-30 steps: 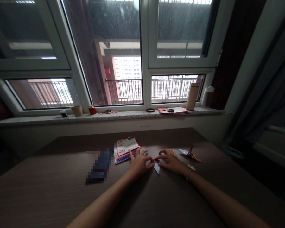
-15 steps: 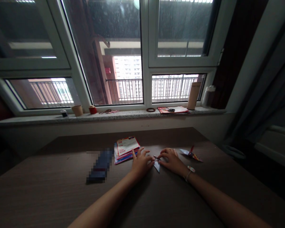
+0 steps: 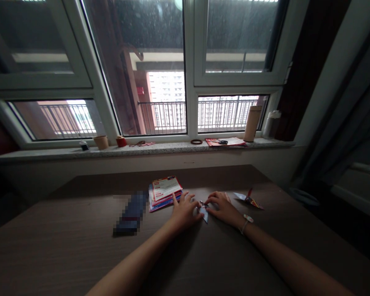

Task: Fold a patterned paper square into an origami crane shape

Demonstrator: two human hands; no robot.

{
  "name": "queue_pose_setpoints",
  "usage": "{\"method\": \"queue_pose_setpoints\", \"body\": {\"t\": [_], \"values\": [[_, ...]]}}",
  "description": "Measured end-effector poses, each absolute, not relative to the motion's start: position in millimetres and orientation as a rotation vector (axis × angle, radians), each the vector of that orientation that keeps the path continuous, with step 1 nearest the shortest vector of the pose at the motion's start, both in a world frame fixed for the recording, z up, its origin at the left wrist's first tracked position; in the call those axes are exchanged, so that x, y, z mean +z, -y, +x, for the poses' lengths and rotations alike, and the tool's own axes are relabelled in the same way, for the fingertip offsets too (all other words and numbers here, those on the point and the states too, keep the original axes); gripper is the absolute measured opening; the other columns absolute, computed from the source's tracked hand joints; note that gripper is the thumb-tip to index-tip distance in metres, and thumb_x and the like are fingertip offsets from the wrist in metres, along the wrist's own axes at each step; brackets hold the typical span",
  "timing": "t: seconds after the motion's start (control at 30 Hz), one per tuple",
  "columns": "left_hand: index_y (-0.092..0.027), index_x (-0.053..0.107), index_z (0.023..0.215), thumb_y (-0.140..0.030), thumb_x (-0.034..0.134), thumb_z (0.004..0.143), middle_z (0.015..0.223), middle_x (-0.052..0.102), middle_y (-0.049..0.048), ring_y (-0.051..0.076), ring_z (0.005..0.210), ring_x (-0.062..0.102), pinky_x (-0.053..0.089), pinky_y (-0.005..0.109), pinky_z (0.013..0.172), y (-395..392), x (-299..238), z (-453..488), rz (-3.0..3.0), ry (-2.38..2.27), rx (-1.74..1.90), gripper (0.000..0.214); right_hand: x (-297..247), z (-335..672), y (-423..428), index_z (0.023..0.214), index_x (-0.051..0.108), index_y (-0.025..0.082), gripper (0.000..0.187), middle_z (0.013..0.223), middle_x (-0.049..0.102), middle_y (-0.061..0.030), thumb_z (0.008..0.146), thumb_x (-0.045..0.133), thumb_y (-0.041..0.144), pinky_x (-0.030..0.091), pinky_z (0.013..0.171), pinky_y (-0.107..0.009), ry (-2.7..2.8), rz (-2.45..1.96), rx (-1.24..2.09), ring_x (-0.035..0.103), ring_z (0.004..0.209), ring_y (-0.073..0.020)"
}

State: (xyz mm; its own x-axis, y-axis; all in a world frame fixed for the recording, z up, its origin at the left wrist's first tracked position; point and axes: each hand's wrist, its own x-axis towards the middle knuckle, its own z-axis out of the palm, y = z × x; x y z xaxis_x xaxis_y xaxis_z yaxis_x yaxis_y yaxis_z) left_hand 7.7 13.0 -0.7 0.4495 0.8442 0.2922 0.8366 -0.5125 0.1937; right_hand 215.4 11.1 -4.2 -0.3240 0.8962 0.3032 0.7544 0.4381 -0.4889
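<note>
Between my two hands a small folded piece of paper lies on the table, its pale pointed end toward me. My left hand has thumb and forefinger on the paper's left side, the other fingers spread near the stack of printed sheets. From the right, my right hand, with a bracelet at the wrist, pinches the paper's upper part. The fingertips partly hide the folds. To the right of that hand rests a folded paper crane, white and patterned red.
A dark blurred-out object lies left of the sheets on the brown table. Along the windowsill stand a paper cup, a red spool, a tan bottle and a clear bottle. Scissors lie on papers there.
The view has shifted very slightly. My left thumb and fingers have moved a little on the folded paper; both hands stay at it.
</note>
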Motion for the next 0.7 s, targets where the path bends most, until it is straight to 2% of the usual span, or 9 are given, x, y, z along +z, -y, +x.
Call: {"method": "queue_pose_setpoints", "body": {"t": [0.2,0.37,0.7], "values": [[-0.029,0.064,0.102,-0.054,0.066,0.074,0.135,0.051,0.0060,0.035,0.134,0.031,0.000,0.075,0.103,-6.5,5.4,11.0,2.665,-1.560,0.480,0.037,-4.5,215.6,-12.0,0.099,0.069,0.032,0.019,0.110,0.056,-0.0022,0.083,0.063,0.040,0.018,0.110,-0.051,2.160,-1.372,0.352,0.049,0.112,-0.0231],[-0.029,0.063,0.104,-0.056,0.064,0.076,0.135,0.052,0.0065,0.035,0.135,0.030,-0.003,0.074,0.104,-3.7,6.4,12.6,2.673,-1.566,0.471,0.039,-4.5,215.6,-11.7,0.100,0.069,0.032,0.020,0.112,0.056,-0.0027,0.083,0.062,0.040,0.015,0.110,-0.054,2.154,-1.380,0.367,0.049,0.113,-0.0236],[-0.029,0.063,0.104,-0.062,0.065,0.070,0.132,0.053,0.0061,0.037,0.133,0.031,-0.006,0.074,0.103,-3.7,7.7,13.0,2.635,-1.559,0.461,0.047,-4.5,216.4,-12.4,0.100,0.069,0.032,0.020,0.111,0.056,-0.0029,0.083,0.063,0.040,0.015,0.110,-0.055,2.155,-1.370,0.381,0.049,0.112,-0.0242]]}}
